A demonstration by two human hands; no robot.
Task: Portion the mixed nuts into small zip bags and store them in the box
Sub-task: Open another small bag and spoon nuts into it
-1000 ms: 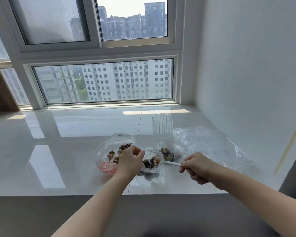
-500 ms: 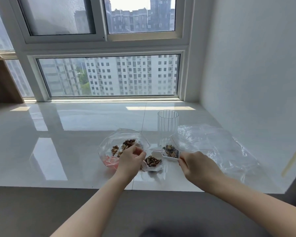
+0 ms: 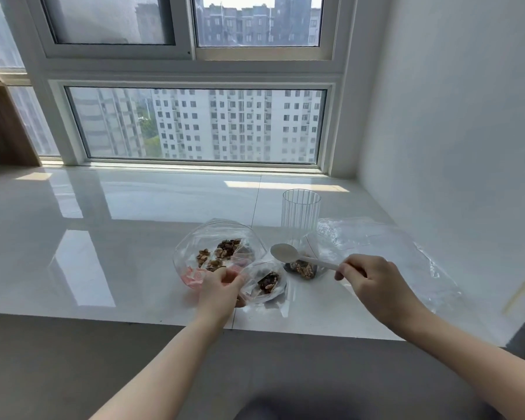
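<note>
White plastic spoon (image 3: 297, 257) poised over the nut bags on the sill.

The right hand (image 3: 369, 281) pinched the spoon's handle end; its long axis ran up and to the left, with the empty bowl at the far end, between the big bag (image 3: 217, 253) of nuts and a filled small bag (image 3: 305, 266). The left hand (image 3: 220, 291) gripped the mouth of another small bag (image 3: 264, 284) holding some nuts, near the sill's (image 3: 119, 237) front edge. Behind the bags stood a ribbed clear cup (image 3: 300, 212), and crumpled clear plastic (image 3: 385, 253) lay toward the right wall.
</note>
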